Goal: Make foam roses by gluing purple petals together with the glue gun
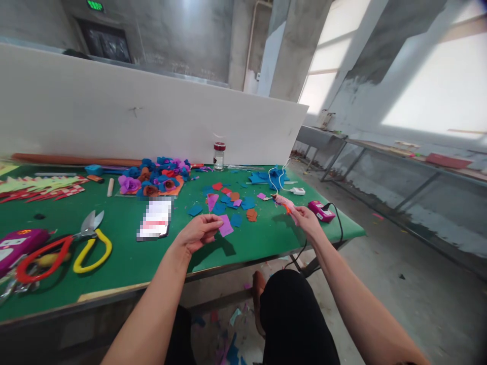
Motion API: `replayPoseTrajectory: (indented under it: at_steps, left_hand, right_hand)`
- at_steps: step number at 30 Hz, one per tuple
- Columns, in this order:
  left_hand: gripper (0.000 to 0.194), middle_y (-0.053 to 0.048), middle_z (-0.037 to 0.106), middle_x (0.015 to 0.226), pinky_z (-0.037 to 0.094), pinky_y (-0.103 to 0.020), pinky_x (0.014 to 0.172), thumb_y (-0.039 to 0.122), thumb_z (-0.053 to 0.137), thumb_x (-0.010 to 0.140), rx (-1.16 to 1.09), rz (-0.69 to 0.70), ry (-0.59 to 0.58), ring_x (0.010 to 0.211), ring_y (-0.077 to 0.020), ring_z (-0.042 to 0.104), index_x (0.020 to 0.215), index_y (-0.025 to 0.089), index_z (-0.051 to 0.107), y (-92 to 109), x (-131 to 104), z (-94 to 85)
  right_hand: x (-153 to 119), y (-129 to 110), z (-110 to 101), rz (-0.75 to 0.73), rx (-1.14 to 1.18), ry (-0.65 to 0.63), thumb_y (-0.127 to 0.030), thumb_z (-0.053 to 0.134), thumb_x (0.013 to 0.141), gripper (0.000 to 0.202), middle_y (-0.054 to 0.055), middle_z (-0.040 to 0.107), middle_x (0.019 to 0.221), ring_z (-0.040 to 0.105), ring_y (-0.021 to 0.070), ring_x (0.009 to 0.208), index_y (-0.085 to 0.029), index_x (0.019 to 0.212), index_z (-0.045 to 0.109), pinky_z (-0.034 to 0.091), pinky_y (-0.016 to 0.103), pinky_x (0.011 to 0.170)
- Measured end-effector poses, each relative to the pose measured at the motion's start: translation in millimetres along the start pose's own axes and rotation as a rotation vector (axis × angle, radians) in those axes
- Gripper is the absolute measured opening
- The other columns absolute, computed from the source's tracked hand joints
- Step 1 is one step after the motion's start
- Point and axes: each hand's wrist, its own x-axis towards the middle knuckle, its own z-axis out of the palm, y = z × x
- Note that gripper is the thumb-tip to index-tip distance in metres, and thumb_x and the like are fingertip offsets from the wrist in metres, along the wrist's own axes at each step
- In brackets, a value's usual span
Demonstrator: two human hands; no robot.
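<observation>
My left hand [203, 232] is pinched shut over the table's front, holding a square of purple crepe paper [225, 226]. A second purple piece [212, 203], narrowing downward, stands just above its fingers; whether it is on a stem is too small to tell. My right hand [305, 221] is closed around a small pink-and-orange tool [284, 203] that looks like a glue gun, its dark tip facing left. Between the hands, cut paper pieces [248, 203] in blue, brown, red and purple lie scattered on the green tabletop [258, 243].
Paper flowers [163, 175] cluster at back left, near a phone [154, 219]. Large cutters [89, 225] and red-handled scissors [43, 263] lie left. A glass jar [219, 156] stands by the white panel [152, 111]. A purple box [321, 211] with a black cord sits right.
</observation>
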Motion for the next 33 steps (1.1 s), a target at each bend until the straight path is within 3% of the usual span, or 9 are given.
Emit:
replayPoseTrajectory:
  at_steps: [7, 10, 13, 15, 18, 20, 23, 28, 33]
  left_hand:
    - [0.04, 0.011, 0.037, 0.045, 0.013, -0.016, 0.036, 0.037, 0.087, 0.054, 0.01, 0.096, 0.104, 0.035, 0.0005, 0.022, 0.073, 0.014, 0.061, -2, 4, -2.4]
    - [0.04, 0.009, 0.041, 0.047, 0.013, -0.015, 0.035, 0.038, 0.086, 0.054, 0.052, 0.153, 0.164, 0.036, 0.0004, 0.023, 0.074, 0.013, 0.062, -2, 4, -2.3]
    - [0.038, 0.008, 0.045, 0.049, 0.017, -0.015, 0.035, 0.04, 0.083, 0.057, 0.153, 0.186, 0.22, 0.037, -0.0002, 0.025, 0.074, 0.013, 0.064, -1, 2, 1.7]
    - [0.035, 0.006, 0.049, 0.052, 0.026, -0.015, 0.035, 0.041, 0.08, 0.059, 0.24, 0.191, 0.256, 0.038, -0.0017, 0.028, 0.075, 0.013, 0.066, 2, -1, 6.0]
    - [0.03, 0.002, 0.058, 0.061, 0.038, -0.019, 0.039, 0.04, 0.076, 0.063, 0.349, 0.204, 0.289, 0.044, -0.0063, 0.04, 0.078, 0.015, 0.069, 5, -4, 11.1]
    - [0.026, -0.001, 0.064, 0.066, 0.04, -0.019, 0.043, 0.037, 0.074, 0.065, 0.414, 0.25, 0.298, 0.052, -0.0097, 0.049, 0.078, 0.015, 0.071, 6, -5, 11.5]
    - [0.021, -0.003, 0.067, 0.07, 0.04, -0.02, 0.048, 0.035, 0.072, 0.068, 0.487, 0.303, 0.307, 0.06, -0.0126, 0.054, 0.076, 0.015, 0.073, 6, -5, 9.0]
    - [0.022, -0.003, 0.067, 0.072, 0.039, -0.021, 0.051, 0.037, 0.071, 0.069, 0.495, 0.301, 0.316, 0.061, -0.0131, 0.054, 0.076, 0.016, 0.072, 7, -5, 8.5]
    - [0.038, 0.0, 0.064, 0.073, 0.031, -0.02, 0.046, 0.049, 0.065, 0.073, 0.414, 0.283, 0.364, 0.05, -0.0085, 0.044, 0.096, 0.018, 0.064, 8, -7, 15.2]
  right_hand:
    - [12, 17, 22, -0.064, -0.292, 0.09, -0.03, 0.058, 0.082, 0.016, 0.013, 0.068, 0.088, 0.061, 0.0254, 0.086, -0.016, 0.089, 0.063, 0.039, 0.033, 0.075]
    - [5, 8, 30, -0.109, -0.364, 0.121, -0.028, 0.063, 0.078, 0.022, 0.018, 0.067, 0.1, 0.058, 0.0309, 0.099, -0.014, 0.095, 0.064, 0.038, 0.038, 0.085]
    - [-11, -20, 46, -0.262, -0.348, 0.156, -0.037, 0.061, 0.08, 0.032, 0.017, 0.065, 0.109, 0.055, 0.0304, 0.105, -0.014, 0.101, 0.065, 0.039, 0.04, 0.089]
    - [-26, -47, 64, -0.344, -0.148, -0.039, -0.042, 0.056, 0.084, 0.031, 0.011, 0.069, 0.097, 0.06, 0.0242, 0.092, -0.016, 0.096, 0.067, 0.044, 0.036, 0.083]
    - [-47, -86, 95, -0.299, 0.124, -0.534, -0.042, 0.059, 0.081, 0.03, 0.005, 0.072, 0.086, 0.062, 0.0182, 0.079, -0.017, 0.092, 0.072, 0.046, 0.028, 0.071]
    - [-54, -103, 110, -0.27, 0.14, -0.647, -0.04, 0.062, 0.078, 0.028, 0.003, 0.071, 0.076, 0.059, 0.0152, 0.068, -0.015, 0.085, 0.074, 0.043, 0.025, 0.063]
    - [-55, -111, 124, -0.229, 0.103, -0.692, -0.033, 0.063, 0.075, 0.023, 0.001, 0.066, 0.064, 0.052, 0.0111, 0.057, -0.014, 0.08, 0.075, 0.037, 0.022, 0.053]
    - [-54, -104, 131, -0.222, 0.1, -0.713, -0.024, 0.058, 0.071, 0.02, -0.002, 0.059, 0.054, 0.044, 0.0089, 0.05, -0.014, 0.071, 0.076, 0.029, 0.022, 0.048]
    - [-52, -95, 126, -0.183, 0.218, -0.551, -0.032, 0.06, 0.071, 0.023, -0.002, 0.056, 0.055, 0.044, 0.0109, 0.054, -0.014, 0.065, 0.074, 0.032, 0.024, 0.052]
